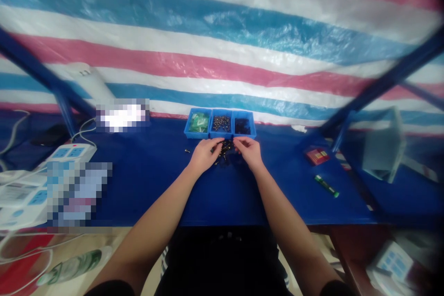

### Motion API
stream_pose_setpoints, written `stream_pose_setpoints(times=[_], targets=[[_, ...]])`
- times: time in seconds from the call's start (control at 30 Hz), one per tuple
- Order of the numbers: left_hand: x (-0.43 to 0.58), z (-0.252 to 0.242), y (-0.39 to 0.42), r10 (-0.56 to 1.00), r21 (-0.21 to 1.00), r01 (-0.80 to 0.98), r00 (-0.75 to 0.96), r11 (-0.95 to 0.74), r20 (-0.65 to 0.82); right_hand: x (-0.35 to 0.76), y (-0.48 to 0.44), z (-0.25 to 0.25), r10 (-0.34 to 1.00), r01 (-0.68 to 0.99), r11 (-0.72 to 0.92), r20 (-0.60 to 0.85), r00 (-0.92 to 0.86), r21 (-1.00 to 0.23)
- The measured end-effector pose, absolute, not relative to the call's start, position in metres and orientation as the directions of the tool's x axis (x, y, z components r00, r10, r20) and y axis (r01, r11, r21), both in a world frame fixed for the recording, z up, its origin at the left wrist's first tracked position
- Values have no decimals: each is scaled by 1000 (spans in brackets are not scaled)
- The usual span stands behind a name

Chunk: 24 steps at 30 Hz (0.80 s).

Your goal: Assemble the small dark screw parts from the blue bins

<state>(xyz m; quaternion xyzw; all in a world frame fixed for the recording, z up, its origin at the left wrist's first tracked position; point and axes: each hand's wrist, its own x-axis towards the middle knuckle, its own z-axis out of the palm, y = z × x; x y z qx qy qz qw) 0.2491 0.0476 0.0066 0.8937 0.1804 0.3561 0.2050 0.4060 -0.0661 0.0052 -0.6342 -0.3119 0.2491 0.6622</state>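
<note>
My left hand (204, 155) is at the left side of a pile of small dark and brassy metal pieces (227, 147) on the blue table. Its thumb and forefinger are drawn together, and what they hold is too small to name. Across the pile, my right hand (250, 151) has its fingertips pinched too, with any held piece hidden. Just beyond my hands stand three joined blue bins: the left bin (187, 135) contains green-and-clear packets (199, 122), the middle one small metal pieces (221, 123), the right one dark pieces (243, 126). A single small piece (187, 151) lies left of my left hand.
On the left are a white power strip (81, 151) with cables and a glowing, blurred-out device (121, 118). To the right lie a red box (317, 156) and a green tube-like packet (326, 186). Blue frame bars (381, 81) slope up at both sides before a striped sheet.
</note>
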Motion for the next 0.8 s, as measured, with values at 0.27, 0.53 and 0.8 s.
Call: stream_pose_setpoints(times=[0.27, 0.53, 0.8], targets=[[249, 7, 47, 478, 504, 188, 692, -843, 541, 411, -67, 7, 668, 97, 135, 163, 726, -986], [248, 9, 47, 460, 497, 172, 700, -851, 546, 416, -73, -4, 786, 659, -228, 264, 559, -716], [249, 8, 47, 454, 505, 153, 701, -849, 550, 424, -73, -14, 811, 789, -287, 301, 502, -543]])
